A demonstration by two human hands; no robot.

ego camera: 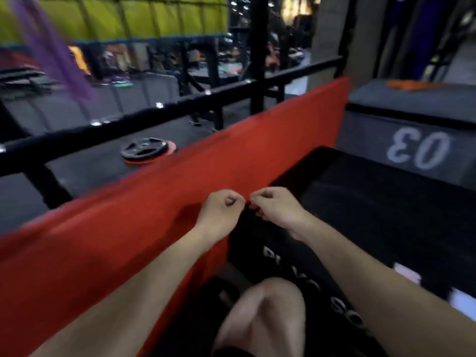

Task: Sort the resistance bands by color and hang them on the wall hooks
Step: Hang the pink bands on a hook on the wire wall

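Up at the far left, one purple resistance band point(51, 47) hangs blurred across the top corner of the view, well apart from both hands. Below it a black rail point(159, 113) crosses the scene, and two weight plates point(147, 150), a black one stacked on a red one, lie on the dark floor beyond it. One long red pad point(159, 202) runs diagonally from the lower left to the upper right. The left hand point(221, 211) sits over the pad's near edge, forearm stretched forward, fingers point(231, 199) curled tight into the palm; whether they pinch anything cannot be told. Just beside it, nearly touching, the right hand point(274, 206) reaches forward the same way, its fingers also curled together, their hold unclear through the blur. Right of the hands stands one black box point(386, 215), and behind it a grey box point(412, 148) marked 03.
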